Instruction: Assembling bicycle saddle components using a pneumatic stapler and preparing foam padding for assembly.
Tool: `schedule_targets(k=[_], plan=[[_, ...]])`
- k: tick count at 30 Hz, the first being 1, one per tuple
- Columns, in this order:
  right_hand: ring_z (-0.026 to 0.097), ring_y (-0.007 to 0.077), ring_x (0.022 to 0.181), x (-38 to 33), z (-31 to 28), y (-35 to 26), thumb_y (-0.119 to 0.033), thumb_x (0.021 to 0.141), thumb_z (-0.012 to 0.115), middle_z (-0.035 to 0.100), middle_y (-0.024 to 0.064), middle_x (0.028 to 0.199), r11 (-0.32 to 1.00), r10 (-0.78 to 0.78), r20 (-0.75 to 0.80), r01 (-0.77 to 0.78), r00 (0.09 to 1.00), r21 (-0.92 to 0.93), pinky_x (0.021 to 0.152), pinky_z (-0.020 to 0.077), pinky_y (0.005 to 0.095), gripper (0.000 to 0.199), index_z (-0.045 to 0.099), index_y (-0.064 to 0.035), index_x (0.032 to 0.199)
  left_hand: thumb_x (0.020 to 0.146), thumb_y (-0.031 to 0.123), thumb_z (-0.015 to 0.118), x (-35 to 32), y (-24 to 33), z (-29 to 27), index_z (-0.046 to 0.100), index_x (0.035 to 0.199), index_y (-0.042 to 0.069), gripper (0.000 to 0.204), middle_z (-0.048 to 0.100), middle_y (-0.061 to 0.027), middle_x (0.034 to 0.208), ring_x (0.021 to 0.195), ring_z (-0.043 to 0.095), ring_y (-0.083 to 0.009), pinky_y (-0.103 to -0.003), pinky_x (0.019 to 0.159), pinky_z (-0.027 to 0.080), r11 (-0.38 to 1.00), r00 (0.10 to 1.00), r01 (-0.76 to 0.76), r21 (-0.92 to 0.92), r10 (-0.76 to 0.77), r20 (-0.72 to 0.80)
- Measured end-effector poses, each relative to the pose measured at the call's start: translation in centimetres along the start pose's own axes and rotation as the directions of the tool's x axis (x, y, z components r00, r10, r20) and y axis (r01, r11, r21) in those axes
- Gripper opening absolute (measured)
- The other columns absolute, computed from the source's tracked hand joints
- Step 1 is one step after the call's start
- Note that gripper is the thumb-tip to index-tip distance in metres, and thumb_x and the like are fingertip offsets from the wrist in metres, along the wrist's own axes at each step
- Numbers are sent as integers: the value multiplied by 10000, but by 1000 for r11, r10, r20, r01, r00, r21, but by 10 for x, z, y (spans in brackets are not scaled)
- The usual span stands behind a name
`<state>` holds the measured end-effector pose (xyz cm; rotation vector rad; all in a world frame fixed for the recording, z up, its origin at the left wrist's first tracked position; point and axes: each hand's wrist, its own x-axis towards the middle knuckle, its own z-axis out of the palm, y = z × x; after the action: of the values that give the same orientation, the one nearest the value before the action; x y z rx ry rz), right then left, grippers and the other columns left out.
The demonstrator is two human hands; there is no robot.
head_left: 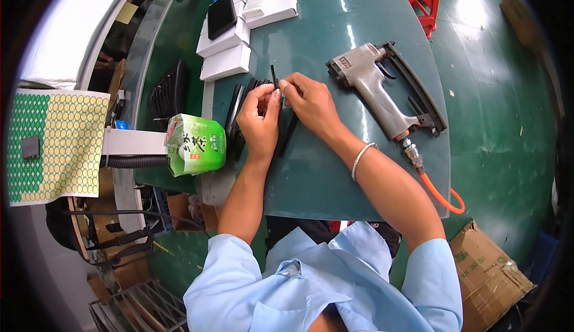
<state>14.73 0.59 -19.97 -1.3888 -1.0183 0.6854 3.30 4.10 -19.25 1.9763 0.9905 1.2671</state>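
While both hands meet at the centre of the frame, they pinch a thin black strip (274, 76) between them, its upper end standing clear above the fingertips. The left hand (258, 120) has its grip closed on the strip from the left, thumb and fingers pressed to it; the right hand (310, 102) closes on it from the right, fingertips touching the left hand's. A bangle (361, 160) sits on the right wrist. Just under and left of the hands, more black strips (242, 108) lie in a loose pile on the green worktop (335, 27), and one strip (289, 136) lies slanted below the hands. Right of the hands, well apart, a grey nail gun (382, 90) lies on its side, with an orange hose (439, 194) running from its handle to the lower right. White boxes (230, 51) are stacked in the upper left of the worktop. A green carton (196, 144) stands at the worktop's left edge, near the left forearm.
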Motion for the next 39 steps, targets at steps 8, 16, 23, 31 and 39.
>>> schedule_targets(k=[8,16,23,31,39], plan=[[555,220,540,0,-4,-6,-257,878,525,583,109,602,994,2,37,-6,999,106,532,423,333,277,608,-4,803,826,79,648,1,7,1,608,878,22,87,537,-5,784,666,513,-69,-212,602,431,993,999,12,-121,-16,-27],[540,109,629,-1,-5,-7,-221,874,552,602,65,676,983,27,120,-49,992,179,580,427,263,239,623,7,890,850,121,638,4,3,-9,601,873,15,115,544,13,778,681,492,-50,-190,613,405,930,985,160,-332,-174,-12],[493,58,693,0,-3,-4,-167,865,580,591,-22,794,976,-110,220,63,969,209,607,406,216,172,611,-28,963,854,113,627,7,7,-9,595,895,18,109,543,21,745,640,452,-41,-185,585,378,865,972,196,-462,-235,-27],[513,118,607,-3,-3,-10,-152,780,651,616,55,752,985,-131,234,100,963,139,581,442,265,219,606,-8,939,864,70,603,7,7,-11,572,903,1,85,487,-43,1009,795,491,-66,-205,681,427,917,987,56,-396,-112,-119],[498,71,660,-5,-4,-12,-157,796,669,604,10,783,997,-79,297,70,951,42,593,413,225,205,613,-33,948,864,29,581,3,2,-14,564,970,-8,113,558,-65,1011,854,538,-106,-240,783,444,875,994,27,-484,-74,-77]])
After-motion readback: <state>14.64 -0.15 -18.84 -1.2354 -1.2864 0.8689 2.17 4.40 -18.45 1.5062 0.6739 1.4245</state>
